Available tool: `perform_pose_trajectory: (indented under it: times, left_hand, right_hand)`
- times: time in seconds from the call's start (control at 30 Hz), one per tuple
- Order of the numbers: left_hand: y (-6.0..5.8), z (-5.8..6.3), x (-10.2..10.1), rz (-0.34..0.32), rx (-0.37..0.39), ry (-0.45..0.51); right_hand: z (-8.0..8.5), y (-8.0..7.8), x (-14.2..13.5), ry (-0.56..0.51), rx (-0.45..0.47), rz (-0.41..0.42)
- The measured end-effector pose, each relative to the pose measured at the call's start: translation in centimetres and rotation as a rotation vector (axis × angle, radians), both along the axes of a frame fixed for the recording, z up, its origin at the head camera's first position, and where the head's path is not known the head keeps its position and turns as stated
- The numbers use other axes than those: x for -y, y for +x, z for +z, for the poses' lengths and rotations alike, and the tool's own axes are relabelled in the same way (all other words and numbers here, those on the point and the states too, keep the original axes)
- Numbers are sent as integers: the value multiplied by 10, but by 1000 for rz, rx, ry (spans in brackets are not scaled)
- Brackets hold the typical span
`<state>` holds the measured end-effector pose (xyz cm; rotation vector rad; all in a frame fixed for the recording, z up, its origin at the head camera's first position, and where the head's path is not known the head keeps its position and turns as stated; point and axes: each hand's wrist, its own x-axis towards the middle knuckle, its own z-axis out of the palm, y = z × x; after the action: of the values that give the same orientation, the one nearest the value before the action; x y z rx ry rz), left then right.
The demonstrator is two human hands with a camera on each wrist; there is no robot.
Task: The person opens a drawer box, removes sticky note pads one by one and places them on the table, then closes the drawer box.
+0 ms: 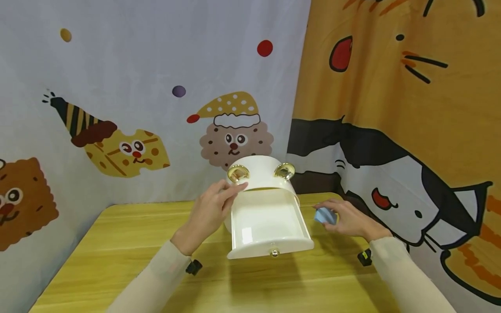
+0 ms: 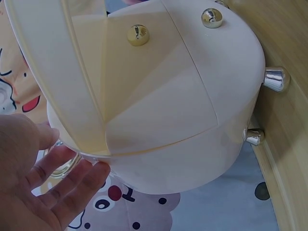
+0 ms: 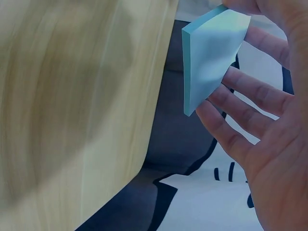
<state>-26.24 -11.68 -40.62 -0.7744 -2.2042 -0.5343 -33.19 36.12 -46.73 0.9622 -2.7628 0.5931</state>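
A rounded white drawer box (image 1: pixel 258 169) with gold, ear-like ornaments stands on the table. Its upper drawer (image 1: pixel 266 213) is pulled out, and I see no objects on the drawer floor. My left hand (image 1: pixel 209 211) touches the left side of the box close to the drawer, fingers fairly straight; in the left wrist view its fingertips (image 2: pixel 100 169) rest on the white shell. To the right of the drawer, apart from it, my right hand (image 1: pixel 348 217) pinches a flat light-blue block (image 3: pixel 214 50) with slanted edges between thumb and fingers.
The wooden table (image 1: pixel 156 243) has a back edge meeting a cartoon-printed curtain (image 1: pixel 137 65). Lower on the box, the left wrist view shows gold knobs (image 2: pixel 138 35) and shiny feet (image 2: pixel 276 79). Black wrist devices (image 1: pixel 193 267) sit beneath both sleeves.
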Motion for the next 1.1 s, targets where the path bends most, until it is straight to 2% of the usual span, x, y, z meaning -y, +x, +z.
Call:
perform_pose_trajectory:
  times: [0.17,0.37,0.53,0.63,0.67,0.77,0.87,0.9,1.0,1.1]
  left_hand:
    - [0,1,-1,-1,-9,1]
    - [1,2,-1,4,16,1]
    - [2,3,-1,6,16,-2]
    - [2,3,-1,6,15,-4]
    - [2,3,-1,5,15,-4]
    - [2,3,-1,6,16,-6]
    - [2,3,-1,9,20,-8]
    - [2,3,-1,10,21,-10]
    - [1,2,0,12,22,-14]
    - [1,2,0,9,13,-14]
  right_hand:
    - [-3,-3,-2,-1,47,-25]
    - [-7,-5,-3,27,82,-52]
    - [-16,-11,-7,38,108,-69]
    - [-25,-19,-14,16,110,-29]
    - [-35,-28,-22,-11,96,18]
    - [-41,-33,-26,-23,74,68]
    - [-39,-30,-20,14,74,22]
    - [-31,-22,-11,54,83,-31]
    - [-30,-20,-4,115,101,-98]
    - [-35,-24,-4,147,131,-120]
